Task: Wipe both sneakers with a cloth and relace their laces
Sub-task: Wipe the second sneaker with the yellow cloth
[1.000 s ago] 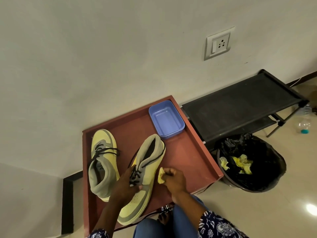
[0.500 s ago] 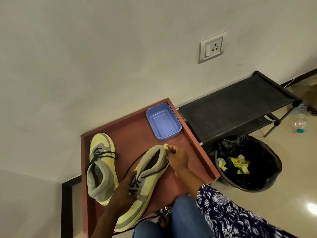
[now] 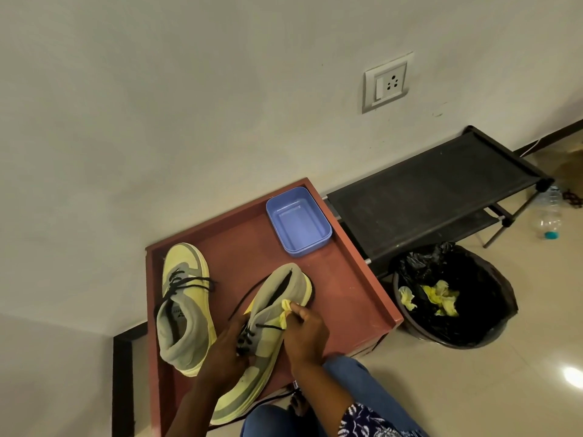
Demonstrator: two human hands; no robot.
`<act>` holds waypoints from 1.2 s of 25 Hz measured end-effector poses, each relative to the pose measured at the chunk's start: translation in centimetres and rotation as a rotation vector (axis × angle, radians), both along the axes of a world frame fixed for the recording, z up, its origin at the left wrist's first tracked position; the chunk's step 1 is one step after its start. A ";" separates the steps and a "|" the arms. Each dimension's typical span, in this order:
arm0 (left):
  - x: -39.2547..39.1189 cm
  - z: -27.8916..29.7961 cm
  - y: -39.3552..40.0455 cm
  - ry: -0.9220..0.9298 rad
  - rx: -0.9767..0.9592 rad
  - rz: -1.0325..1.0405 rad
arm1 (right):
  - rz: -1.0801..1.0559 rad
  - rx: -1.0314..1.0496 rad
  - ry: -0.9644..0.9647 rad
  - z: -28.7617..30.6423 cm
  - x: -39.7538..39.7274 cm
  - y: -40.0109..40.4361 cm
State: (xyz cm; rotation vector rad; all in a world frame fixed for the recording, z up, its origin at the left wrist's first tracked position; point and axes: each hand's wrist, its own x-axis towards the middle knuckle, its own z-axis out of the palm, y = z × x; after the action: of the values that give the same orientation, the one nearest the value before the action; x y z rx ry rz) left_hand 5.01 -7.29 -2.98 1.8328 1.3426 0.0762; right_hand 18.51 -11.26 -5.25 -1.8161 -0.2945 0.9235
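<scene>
Two yellow-and-grey sneakers with black laces lie on a red-brown tray table (image 3: 344,279). The left sneaker (image 3: 184,304) rests flat with its toe toward the wall. The right sneaker (image 3: 271,335) is tilted up, heel toward the wall, its loose lace trailing off both ends. My left hand (image 3: 225,357) grips it around the laced middle. My right hand (image 3: 304,334) pinches a small yellow cloth (image 3: 285,312) and presses it against the sneaker's grey side near the collar.
A blue plastic tub (image 3: 298,220) sits at the tray's far right corner. Right of the tray stand a black shoe rack (image 3: 432,197) and a black-lined bin (image 3: 454,294) holding yellow scraps. A plastic bottle (image 3: 550,216) lies on the floor. My knees are under the tray's near edge.
My right hand carried the cloth from the sneaker's side up to its heel, then back down to the grey side near the collar. My left hand kept holding the sneaker.
</scene>
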 end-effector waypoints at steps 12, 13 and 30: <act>-0.3 -0.5 0.0 0.039 0.003 0.008 | 0.229 0.006 -0.381 -0.8 4.9 2.7; -0.2 -0.6 0.0 0.042 0.002 0.011 | 0.217 0.018 -0.384 -0.8 4.0 1.7; -0.1 -0.1 -0.1 0.000 -0.009 0.015 | 0.220 0.059 -0.305 0.3 6.7 4.0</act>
State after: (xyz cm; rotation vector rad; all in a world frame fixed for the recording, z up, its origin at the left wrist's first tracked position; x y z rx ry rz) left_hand 4.87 -7.43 -3.06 1.8155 1.3545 0.0780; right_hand 25.22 -7.28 -4.96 -1.8940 -0.7172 0.7739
